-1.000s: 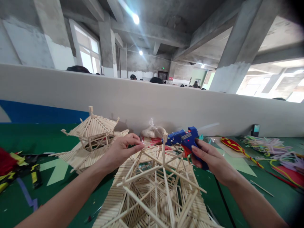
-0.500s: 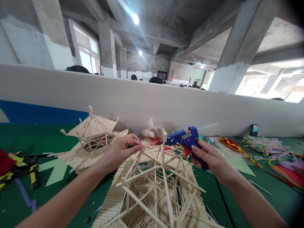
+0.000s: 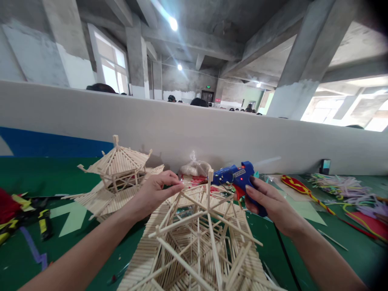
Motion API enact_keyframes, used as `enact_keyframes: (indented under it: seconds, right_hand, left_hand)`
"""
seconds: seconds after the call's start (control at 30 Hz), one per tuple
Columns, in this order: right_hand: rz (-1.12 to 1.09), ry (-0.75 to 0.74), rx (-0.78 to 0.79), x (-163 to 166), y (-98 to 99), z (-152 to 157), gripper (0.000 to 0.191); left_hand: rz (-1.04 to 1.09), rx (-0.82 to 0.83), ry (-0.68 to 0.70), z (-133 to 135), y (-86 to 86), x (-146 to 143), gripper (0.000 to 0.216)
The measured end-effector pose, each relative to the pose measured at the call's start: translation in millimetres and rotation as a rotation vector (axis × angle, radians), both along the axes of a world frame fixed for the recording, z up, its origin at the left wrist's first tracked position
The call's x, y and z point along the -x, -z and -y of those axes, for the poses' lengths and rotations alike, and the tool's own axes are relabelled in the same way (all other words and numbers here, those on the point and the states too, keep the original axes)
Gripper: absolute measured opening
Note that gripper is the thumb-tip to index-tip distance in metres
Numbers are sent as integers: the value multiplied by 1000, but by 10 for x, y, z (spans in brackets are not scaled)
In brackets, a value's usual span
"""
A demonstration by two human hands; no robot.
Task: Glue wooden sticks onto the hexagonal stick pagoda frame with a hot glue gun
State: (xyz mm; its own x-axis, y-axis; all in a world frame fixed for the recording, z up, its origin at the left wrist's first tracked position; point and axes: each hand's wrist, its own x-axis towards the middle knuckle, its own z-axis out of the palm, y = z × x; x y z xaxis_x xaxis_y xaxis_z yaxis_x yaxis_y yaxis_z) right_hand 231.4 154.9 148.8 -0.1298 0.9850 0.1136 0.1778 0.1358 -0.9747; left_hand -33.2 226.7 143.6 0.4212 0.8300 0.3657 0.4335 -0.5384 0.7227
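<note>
In front of me stands a pavilion model (image 3: 209, 226) built of thin wooden sticks, its roof frame bare and a short upright post (image 3: 210, 190) at the peak. My right hand (image 3: 265, 200) grips a blue glue gun (image 3: 233, 174) with a red trigger and a small red light. The gun's nozzle points left and lies partly behind the post. My left hand (image 3: 162, 188) is at the left of the post, thumb and fingertips pinched together by the far part of the frame. Whatever sits in that pinch is too small to make out.
A roofed stick pavilion (image 3: 121, 165) stands at the back left. Yellow-black pliers (image 3: 45, 224) lie at far left. Behind is a clear plastic bag (image 3: 194, 166) against a white partition (image 3: 182, 129). At right are a red-yellow ornament (image 3: 295, 184) and pastel strips (image 3: 336, 186).
Almost nothing differs. Both hands and the glue gun keep their places at the roof frame, with only a very slight shift of the whole view.
</note>
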Motion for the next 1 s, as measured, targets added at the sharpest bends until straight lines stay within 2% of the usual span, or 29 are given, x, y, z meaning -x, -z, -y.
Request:
enact_keyframes:
  seconds: [0.37, 0.7, 1.0]
  right_hand:
    - [1, -6, 2, -40, 62, -17, 23]
    - [-23, -35, 16, 4, -25, 25, 22]
    - [-32, -30, -21, -33, 27, 26, 20]
  left_hand:
    - [6, -8, 2, -1, 6, -3, 24]
    - [1, 6, -2, 28, -32, 0, 23]
    - [-24, 29, 0, 8, -41, 46, 18]
